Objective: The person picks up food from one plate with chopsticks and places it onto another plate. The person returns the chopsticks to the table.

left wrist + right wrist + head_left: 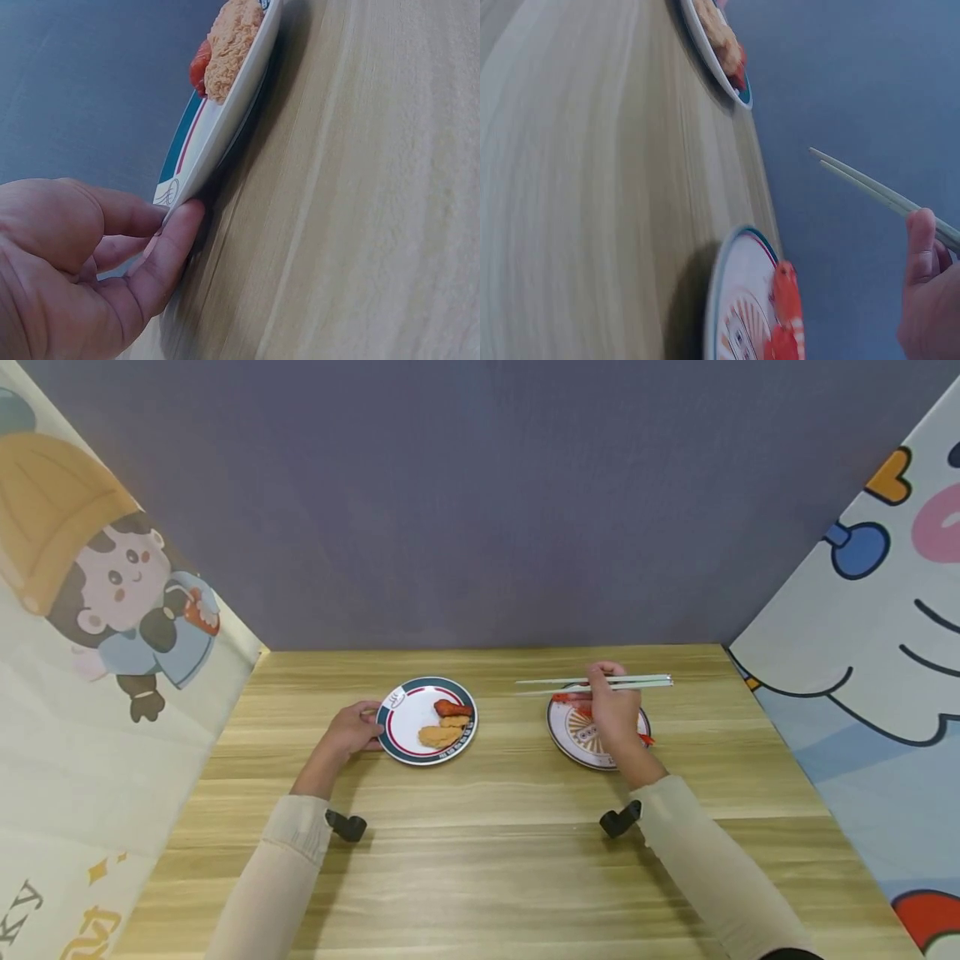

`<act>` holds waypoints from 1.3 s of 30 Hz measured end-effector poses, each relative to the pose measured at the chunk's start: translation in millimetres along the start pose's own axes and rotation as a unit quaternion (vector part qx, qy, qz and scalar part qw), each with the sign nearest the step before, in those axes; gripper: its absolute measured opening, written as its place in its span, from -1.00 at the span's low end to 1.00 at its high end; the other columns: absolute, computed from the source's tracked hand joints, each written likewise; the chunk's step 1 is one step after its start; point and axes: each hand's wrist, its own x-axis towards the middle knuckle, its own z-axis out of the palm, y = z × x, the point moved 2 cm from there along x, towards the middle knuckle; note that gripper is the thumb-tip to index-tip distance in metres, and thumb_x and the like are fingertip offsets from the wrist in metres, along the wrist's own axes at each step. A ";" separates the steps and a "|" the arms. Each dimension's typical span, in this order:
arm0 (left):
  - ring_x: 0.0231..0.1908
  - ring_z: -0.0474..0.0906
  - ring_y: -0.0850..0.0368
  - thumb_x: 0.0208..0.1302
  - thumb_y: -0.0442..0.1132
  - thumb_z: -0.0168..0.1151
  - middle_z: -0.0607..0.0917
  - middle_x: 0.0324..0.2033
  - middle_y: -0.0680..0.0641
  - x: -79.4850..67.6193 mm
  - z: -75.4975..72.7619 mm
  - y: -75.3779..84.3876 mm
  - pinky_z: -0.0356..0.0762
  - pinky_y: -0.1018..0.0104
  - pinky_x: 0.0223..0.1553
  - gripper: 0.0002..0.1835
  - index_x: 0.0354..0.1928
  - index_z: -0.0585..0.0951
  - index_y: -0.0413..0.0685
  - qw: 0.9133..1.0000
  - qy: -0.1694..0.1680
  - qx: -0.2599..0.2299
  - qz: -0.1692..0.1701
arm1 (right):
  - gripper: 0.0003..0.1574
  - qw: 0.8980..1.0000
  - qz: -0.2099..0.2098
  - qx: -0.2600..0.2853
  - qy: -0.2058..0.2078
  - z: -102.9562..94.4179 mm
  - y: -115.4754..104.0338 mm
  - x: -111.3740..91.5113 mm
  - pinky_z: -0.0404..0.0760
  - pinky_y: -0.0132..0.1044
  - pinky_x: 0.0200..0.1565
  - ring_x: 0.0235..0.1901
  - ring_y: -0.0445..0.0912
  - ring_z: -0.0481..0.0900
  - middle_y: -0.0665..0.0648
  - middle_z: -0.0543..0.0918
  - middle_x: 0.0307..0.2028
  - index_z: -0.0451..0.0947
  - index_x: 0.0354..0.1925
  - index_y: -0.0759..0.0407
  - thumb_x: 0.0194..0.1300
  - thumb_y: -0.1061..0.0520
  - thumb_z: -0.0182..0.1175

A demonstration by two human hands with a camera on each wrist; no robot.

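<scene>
My left hand (pixel 352 728) pinches the left rim of a white plate (pixel 402 727) with a green and red border. On that plate lie a reddish-brown drumstick (pixel 452 708) and golden fried chicken pieces (pixel 439 737). My right hand (pixel 617 714) holds a pair of pale chopsticks (pixel 641 682), their tips pointing left and slightly apart. Beneath this hand is a second white plate (pixel 562 733) with a sunburst pattern. Red shrimp (pixel 786 292) lie on it, partly hidden by the hand in the head view. Nothing is between the chopstick tips (pixel 815 154).
Both plates stand on a wood-grain table (pixel 480 852), with bare tabletop between them. A grey-blue panel (pixel 480 510) rises along the table's back edge. Cartoon-printed panels flank it on the left (pixel 90 693) and right (pixel 862 710).
</scene>
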 end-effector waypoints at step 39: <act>-0.33 0.65 0.14 0.41 -0.49 0.11 0.48 0.13 -0.34 -1.9 -2.1 3.8 0.82 0.30 -0.19 -0.37 0.50 0.29 -0.20 1.000 -0.015 -0.002 -0.002 | -0.88 0.992 -0.077 -0.072 0.068 -117.1 -7.6 -17.0 0.72 -0.33 -0.64 -0.69 -0.15 0.68 0.06 0.60 -0.46 0.55 -0.20 0.35 0.46 0.27 0.15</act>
